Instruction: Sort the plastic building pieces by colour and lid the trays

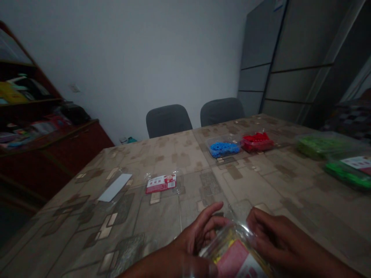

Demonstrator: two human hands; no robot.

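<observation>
Both my hands grip a clear plastic box [232, 253] with yellow pieces inside and a red and white label on its lid, low in the view near the table's front edge. My left hand [193, 243] wraps around the box's left side with the thumb underneath and fingers curled on top. My right hand [272, 237] presses its curled fingers on the box's right end.
A patterned table [179, 154] carries a clear lid with a red label [161, 183], a white card [114, 187], a box of blue pieces [224, 148], a box of red pieces [257, 142] and green boxes [344, 164] at right. Two grey chairs [168, 119] stand behind.
</observation>
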